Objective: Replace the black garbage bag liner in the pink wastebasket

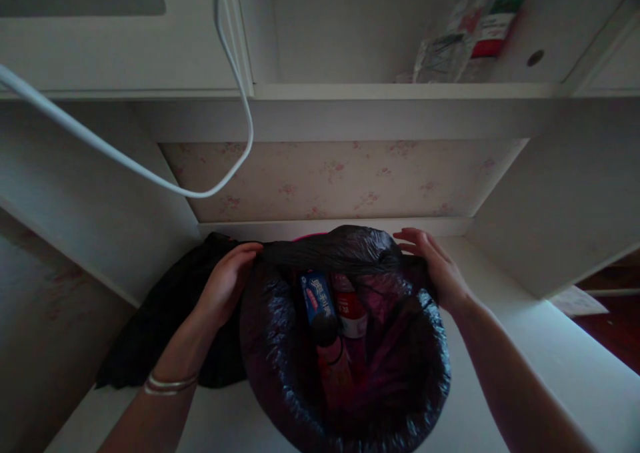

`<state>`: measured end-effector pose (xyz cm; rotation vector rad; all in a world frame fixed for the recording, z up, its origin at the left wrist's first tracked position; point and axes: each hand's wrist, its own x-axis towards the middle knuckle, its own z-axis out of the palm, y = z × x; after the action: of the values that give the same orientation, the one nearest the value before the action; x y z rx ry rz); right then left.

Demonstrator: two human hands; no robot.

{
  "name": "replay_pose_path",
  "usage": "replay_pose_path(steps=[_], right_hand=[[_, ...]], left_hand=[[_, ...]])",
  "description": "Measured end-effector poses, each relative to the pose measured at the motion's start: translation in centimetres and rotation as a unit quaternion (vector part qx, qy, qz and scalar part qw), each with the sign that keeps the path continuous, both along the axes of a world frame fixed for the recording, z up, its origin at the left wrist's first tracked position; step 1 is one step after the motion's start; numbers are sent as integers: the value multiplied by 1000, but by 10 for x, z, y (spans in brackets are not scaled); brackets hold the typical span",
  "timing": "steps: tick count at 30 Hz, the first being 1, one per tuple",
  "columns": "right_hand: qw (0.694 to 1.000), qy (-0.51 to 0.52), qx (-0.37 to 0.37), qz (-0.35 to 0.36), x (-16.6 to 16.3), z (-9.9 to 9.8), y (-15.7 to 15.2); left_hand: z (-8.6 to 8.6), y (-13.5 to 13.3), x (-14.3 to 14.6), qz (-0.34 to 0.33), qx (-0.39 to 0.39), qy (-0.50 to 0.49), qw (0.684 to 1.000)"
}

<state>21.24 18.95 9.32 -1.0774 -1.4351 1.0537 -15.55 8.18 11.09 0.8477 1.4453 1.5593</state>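
A black garbage bag (350, 253) lines a round bin, its edge folded over the rim. A sliver of the bin's pink rim (310, 236) shows at the back. My left hand (230, 279), a bracelet (170, 384) at its wrist, has its fingers closed on the bag's back left edge. At the back right, my right hand (435, 266) grips the same edge, partly hidden by the plastic. Inside lie a blue packet (319, 296), a bottle with a red label (350, 306) and a dark-capped reddish container (333, 356), its kind unclear.
Dark cloth or plastic (170, 326) lies left of the bin on a white surface (515, 346). A white cable (200, 193) hangs in front at upper left. Above is a shelf (400, 91) with clear plastic packaging (445, 53) and a red-and-green item (500, 19). White panels flank both sides.
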Motion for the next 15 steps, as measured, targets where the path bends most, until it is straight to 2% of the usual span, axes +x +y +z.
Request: replay_pose_path(steps=[3, 5, 7, 10, 15], right_hand=[[994, -6, -3, 105, 5, 8, -12], [992, -64, -18, 107, 4, 12, -14], [994, -73, -45, 63, 0, 16, -11], [997, -3, -74, -20, -2, 24, -7], [987, 15, -7, -161, 4, 47, -6]], left_hand=[[6, -6, -1, -25, 13, 8, 1000], [8, -3, 0, -53, -2, 55, 997], [9, 3, 0, -55, -15, 103, 993], [9, 13, 1, -43, -13, 130, 990], [13, 22, 5, -74, -14, 145, 987]])
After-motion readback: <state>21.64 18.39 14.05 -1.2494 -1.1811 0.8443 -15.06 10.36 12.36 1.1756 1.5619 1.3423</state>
